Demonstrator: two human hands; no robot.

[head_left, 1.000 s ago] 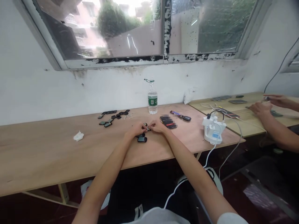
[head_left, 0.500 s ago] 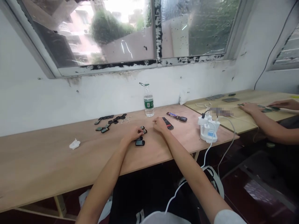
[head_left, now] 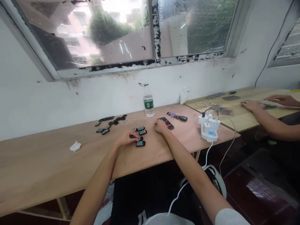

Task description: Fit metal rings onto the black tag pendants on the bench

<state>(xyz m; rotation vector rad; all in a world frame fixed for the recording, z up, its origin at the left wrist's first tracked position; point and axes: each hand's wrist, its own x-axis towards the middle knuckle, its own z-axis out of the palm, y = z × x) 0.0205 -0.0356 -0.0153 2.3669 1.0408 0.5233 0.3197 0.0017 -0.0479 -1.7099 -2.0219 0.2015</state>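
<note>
My left hand reaches over a cluster of small black devices with grey-green screens. Its thumb and fingers close on one small black device with a screen, partly hidden by the fingertips. Just in front of it lies another such device; two more, an upper one and a lower one, lie behind. To the right, my right hand rests with curled fingers beside a flat black object with a red patch. Whatever its fingertips may pinch is too small to make out.
Several more black devices lie back left beside scattered small white bits. A water bottle stands near the wall. At right are a snack bar, a white power strip with cables, and a co-worker's hands. Crumpled tissue lies left.
My left hand has moved left and toward me, from the rear devices to one nearer the front, uncovering those behind. My right hand's fingers have curled in more.
</note>
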